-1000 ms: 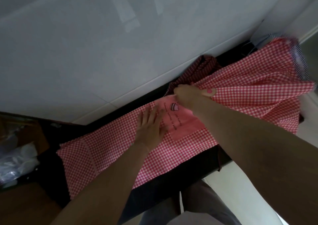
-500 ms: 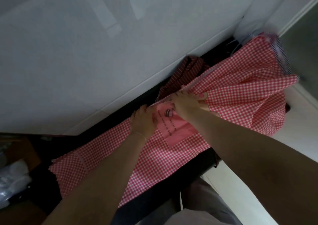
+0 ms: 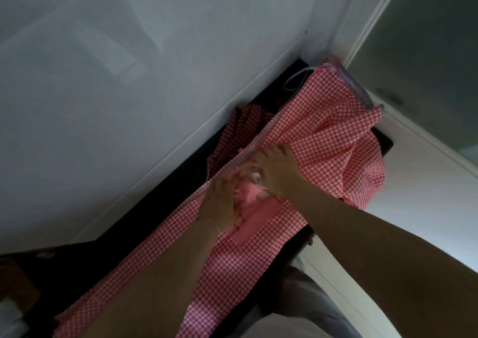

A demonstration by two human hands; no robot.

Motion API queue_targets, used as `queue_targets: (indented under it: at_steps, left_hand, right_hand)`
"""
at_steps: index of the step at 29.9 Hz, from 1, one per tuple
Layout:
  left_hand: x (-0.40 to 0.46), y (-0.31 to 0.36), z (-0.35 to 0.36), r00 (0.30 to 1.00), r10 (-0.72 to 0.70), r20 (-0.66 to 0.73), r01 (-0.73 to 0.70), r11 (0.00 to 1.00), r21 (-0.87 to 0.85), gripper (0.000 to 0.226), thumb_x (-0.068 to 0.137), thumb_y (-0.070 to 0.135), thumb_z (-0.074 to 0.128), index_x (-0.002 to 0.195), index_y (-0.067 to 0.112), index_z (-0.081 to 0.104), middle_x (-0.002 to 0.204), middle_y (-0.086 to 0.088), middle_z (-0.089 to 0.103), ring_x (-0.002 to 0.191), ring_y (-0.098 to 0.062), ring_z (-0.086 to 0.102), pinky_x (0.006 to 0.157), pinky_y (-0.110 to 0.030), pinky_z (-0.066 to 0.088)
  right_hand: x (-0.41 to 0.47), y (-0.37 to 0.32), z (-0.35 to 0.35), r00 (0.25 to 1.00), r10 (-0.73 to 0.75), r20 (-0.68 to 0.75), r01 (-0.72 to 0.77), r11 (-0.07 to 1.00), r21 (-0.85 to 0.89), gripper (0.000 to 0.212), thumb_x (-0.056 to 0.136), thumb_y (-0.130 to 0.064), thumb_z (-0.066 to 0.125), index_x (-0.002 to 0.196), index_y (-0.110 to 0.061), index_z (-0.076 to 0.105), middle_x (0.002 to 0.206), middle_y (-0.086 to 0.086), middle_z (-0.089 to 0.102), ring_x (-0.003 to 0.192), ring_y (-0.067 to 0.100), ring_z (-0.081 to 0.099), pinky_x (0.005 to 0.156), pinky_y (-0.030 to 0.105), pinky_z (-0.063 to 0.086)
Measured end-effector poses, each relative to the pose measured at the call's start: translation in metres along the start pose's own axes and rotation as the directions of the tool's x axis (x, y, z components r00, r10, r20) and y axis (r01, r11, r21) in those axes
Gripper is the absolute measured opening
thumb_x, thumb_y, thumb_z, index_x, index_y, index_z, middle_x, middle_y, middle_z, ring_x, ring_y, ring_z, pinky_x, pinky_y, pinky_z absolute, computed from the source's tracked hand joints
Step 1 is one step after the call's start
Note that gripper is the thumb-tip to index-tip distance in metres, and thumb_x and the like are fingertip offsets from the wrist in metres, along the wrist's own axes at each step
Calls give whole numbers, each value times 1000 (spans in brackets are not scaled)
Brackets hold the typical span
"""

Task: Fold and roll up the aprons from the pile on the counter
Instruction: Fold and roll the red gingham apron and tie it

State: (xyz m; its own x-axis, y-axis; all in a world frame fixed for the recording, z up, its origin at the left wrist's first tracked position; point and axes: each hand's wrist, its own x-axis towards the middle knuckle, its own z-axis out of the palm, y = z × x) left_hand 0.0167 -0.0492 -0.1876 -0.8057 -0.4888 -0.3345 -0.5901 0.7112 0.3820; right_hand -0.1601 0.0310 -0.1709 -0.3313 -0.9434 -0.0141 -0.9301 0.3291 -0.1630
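A red-and-white checked apron (image 3: 240, 268) with a plain pink pocket (image 3: 254, 225) lies stretched along the dark counter (image 3: 165, 208). Its right part (image 3: 333, 141) is bunched up and raised near the corner. My left hand (image 3: 222, 203) lies on the cloth at the pocket's left edge, fingers spread flat. My right hand (image 3: 274, 171) rests on the apron just right of it, fingers extended over the checked cloth, thumb down on the pocket. A darker red striped apron (image 3: 232, 136) lies crumpled behind, against the wall.
A white wall (image 3: 129, 92) rises right behind the counter. A white door frame (image 3: 367, 22) stands at the right corner. A blue-striped strap or hem (image 3: 354, 84) edges the raised cloth. Dim clutter sits at the lower left (image 3: 13, 309).
The view has swung left and closer. My left hand slid up toward the pocket's top, and my right hand went from gripping the bunched cloth to lying flatter on it.
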Motion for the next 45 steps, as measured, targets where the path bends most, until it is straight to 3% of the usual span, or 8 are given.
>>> queue_targets:
  at_steps: [4, 9, 13, 23, 26, 31, 35, 45]
  left_hand:
    - [13, 1, -7, 989, -12, 147, 0, 997, 82, 87, 93, 37, 49, 150, 26, -16, 159, -14, 6, 145, -30, 11, 117, -37, 12]
    - [29, -1, -9, 974, -34, 222, 24, 999, 47, 101, 87, 36, 61, 150, 23, -16, 160, -13, -2, 146, -29, 8, 118, -39, 18]
    - [32, -2, -10, 965, -66, 254, 79, 996, -40, 112, 81, 36, 68, 148, 29, -22, 160, -8, -8, 147, -26, 6, 119, -40, 18]
    - [35, -7, -13, 963, -104, 249, 147, 976, -159, 125, 63, 49, 79, 150, 37, -11, 159, -1, 7, 145, -24, 16, 114, -47, 28]
    - [41, 2, -25, 932, -213, 294, 277, 940, -198, 94, 73, 61, 68, 146, 30, 16, 137, -4, 44, 123, -26, 49, 99, -41, 44]
    - [82, 34, -57, 970, -215, 111, 214, 977, 18, 60, 82, 75, 33, 110, 27, 59, 106, -5, 57, 99, -26, 53, 88, -39, 45]
    - [114, 50, -53, 993, -105, 61, 111, 988, -111, 44, 77, 75, 41, 84, 37, 61, 93, 8, 57, 96, -16, 51, 91, -39, 42]
    - [149, 111, -60, 997, -2, -76, -33, 887, -460, 65, 71, 80, 53, 122, 38, 49, 118, 7, 63, 110, -21, 57, 95, -48, 46]
  right_hand:
    - [-1, 54, -30, 996, 58, 67, -54, 997, -62, 46, 74, -44, 54, 107, -14, 65, 102, 9, 68, 96, 32, 64, 101, 68, 26]
    - [22, 101, -75, 849, 218, 482, -120, 967, -226, 41, 92, -27, 45, 133, -22, 51, 136, 3, 52, 129, 27, 42, 111, 61, 13]
    - [42, 123, -91, 963, 192, 192, -216, 970, 114, 28, 99, -30, 40, 112, -22, 64, 119, 2, 65, 111, 25, 58, 103, 36, 35]
    - [60, 145, -124, 972, 233, -16, -233, 961, -149, 56, 92, -65, 33, 78, -18, 61, 71, -3, 62, 84, 24, 63, 108, 44, 25]
    - [64, 155, -128, 962, 269, 48, -256, 949, -183, 68, 89, -70, 21, 70, -17, 58, 59, -4, 53, 70, 22, 59, 103, 45, 28]
    - [75, 159, -125, 996, 91, -14, -92, 984, -153, 66, 93, -65, 22, 82, -18, 67, 81, 2, 66, 104, 26, 60, 105, 44, 29]
    - [93, 163, -135, 998, 57, -17, -58, 993, -106, 66, 95, -62, 26, 87, -8, 63, 87, 5, 64, 86, 25, 61, 74, 34, 42]
    - [119, 179, -133, 991, 122, -57, -118, 991, 62, 50, 95, -55, 42, 95, -11, 65, 103, 13, 67, 100, 31, 61, 82, 36, 43]
